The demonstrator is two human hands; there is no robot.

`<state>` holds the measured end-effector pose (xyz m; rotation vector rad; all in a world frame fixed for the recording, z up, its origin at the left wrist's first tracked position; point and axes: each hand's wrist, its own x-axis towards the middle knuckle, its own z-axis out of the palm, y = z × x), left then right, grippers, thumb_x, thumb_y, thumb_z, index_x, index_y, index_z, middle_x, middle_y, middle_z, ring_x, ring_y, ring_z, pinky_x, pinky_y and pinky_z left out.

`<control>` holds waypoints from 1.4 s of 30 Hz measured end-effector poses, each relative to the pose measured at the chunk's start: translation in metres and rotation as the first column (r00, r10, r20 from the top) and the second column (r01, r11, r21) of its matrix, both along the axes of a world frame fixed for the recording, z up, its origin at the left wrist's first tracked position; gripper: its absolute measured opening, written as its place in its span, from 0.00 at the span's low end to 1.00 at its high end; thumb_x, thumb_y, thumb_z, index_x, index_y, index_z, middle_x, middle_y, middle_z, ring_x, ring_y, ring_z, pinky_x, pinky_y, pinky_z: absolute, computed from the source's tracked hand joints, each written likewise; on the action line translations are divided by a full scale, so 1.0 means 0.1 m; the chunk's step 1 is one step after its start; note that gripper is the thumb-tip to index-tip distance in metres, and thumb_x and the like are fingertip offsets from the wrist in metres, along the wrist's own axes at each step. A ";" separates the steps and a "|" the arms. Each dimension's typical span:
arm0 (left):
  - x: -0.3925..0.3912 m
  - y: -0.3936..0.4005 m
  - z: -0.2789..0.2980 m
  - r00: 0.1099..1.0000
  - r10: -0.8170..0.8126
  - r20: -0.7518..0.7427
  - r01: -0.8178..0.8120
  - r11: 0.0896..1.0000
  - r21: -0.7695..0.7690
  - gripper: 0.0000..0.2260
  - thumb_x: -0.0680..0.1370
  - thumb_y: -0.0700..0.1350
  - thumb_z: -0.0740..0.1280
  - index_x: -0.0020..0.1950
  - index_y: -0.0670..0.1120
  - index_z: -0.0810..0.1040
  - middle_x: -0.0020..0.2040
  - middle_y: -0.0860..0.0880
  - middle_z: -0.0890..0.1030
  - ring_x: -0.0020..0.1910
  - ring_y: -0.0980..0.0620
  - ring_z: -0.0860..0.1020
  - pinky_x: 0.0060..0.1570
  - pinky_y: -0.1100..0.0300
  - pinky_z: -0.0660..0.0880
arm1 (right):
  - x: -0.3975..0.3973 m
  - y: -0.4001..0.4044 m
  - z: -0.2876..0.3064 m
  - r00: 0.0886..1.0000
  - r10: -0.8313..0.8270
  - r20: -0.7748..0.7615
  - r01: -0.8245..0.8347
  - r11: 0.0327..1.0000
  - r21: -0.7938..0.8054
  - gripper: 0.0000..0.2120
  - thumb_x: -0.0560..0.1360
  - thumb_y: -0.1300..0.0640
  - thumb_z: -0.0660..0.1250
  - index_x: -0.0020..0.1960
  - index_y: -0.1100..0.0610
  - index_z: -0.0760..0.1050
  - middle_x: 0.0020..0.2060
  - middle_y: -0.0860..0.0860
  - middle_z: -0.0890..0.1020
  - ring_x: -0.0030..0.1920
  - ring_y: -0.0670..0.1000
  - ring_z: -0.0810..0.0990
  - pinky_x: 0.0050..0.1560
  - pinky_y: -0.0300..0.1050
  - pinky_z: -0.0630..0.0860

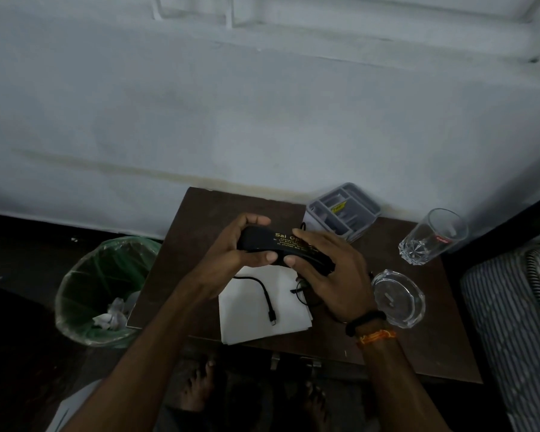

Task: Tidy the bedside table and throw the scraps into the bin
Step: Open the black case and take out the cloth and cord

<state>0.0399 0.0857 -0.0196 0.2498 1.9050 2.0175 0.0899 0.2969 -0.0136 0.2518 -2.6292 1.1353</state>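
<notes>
Black spectacle case [286, 249] w/ gold lettering is held up over the middle of the bedside table [181, 272], between both hands. Left hand [237, 247] grips its left end, fingers curled over the top, thumb under. Right hand [325, 269] wraps the right end, thumb on the near edge. Can't tell if the lid is open or closed.

Under the case, glasses [303, 288] lie at the right edge of a white paper [250, 316] near the front edge; a black cable [267, 297] runs across that paper.

Step in hand, prob.: sorting the case, likely opening it so the glasses go in. Next move needs 1 hand freed for the glasses while the other steadies the case.

Back right: grey tray [343, 213]. Right edge: drinking glass [430, 238], w/ glass ashtray [398, 299] nearer the front. Bin [75, 275] w/ green liner sits off the table's left edge, crumpled scraps [113, 314] already inside.
</notes>
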 end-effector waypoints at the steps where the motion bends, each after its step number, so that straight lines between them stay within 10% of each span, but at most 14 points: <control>1: 0.00 0.01 0.00 1.000 -0.001 -0.001 0.001 1.000 0.007 0.34 0.60 0.47 0.79 0.64 0.47 0.73 0.59 0.45 0.78 0.61 0.46 0.78 0.56 0.53 0.79 | 0.00 0.01 0.01 1.000 0.000 0.001 0.000 1.000 -0.002 0.24 0.73 0.37 0.66 0.65 0.46 0.76 0.56 0.45 0.81 0.58 0.47 0.78 0.57 0.51 0.77; 20: 0.05 -0.02 0.04 0.998 -0.059 0.006 0.059 0.997 0.046 0.32 0.66 0.48 0.78 0.67 0.50 0.69 0.58 0.38 0.77 0.56 0.45 0.79 0.53 0.55 0.77 | -0.01 0.03 0.14 0.999 0.045 -0.029 -0.041 0.993 0.113 0.22 0.76 0.36 0.63 0.61 0.49 0.80 0.52 0.45 0.85 0.51 0.43 0.82 0.51 0.45 0.80; 30: 0.10 0.02 0.12 0.985 -0.156 -0.068 0.165 0.974 0.158 0.39 0.70 0.26 0.71 0.71 0.54 0.60 0.57 0.37 0.79 0.55 0.40 0.80 0.52 0.47 0.78 | -0.07 0.12 0.26 0.977 -0.037 0.212 0.124 0.902 -0.415 0.14 0.72 0.42 0.71 0.53 0.49 0.83 0.47 0.47 0.86 0.50 0.46 0.84 0.54 0.53 0.81; 42: 0.13 0.04 0.20 0.971 -0.184 -0.153 0.186 0.982 0.003 0.31 0.66 0.25 0.74 0.64 0.42 0.69 0.56 0.46 0.77 0.56 0.49 0.76 0.47 0.50 0.80 | -0.13 0.18 0.25 0.933 -0.171 0.316 0.349 0.643 -0.682 0.14 0.69 0.47 0.76 0.43 0.59 0.84 0.41 0.58 0.86 0.45 0.58 0.85 0.51 0.63 0.81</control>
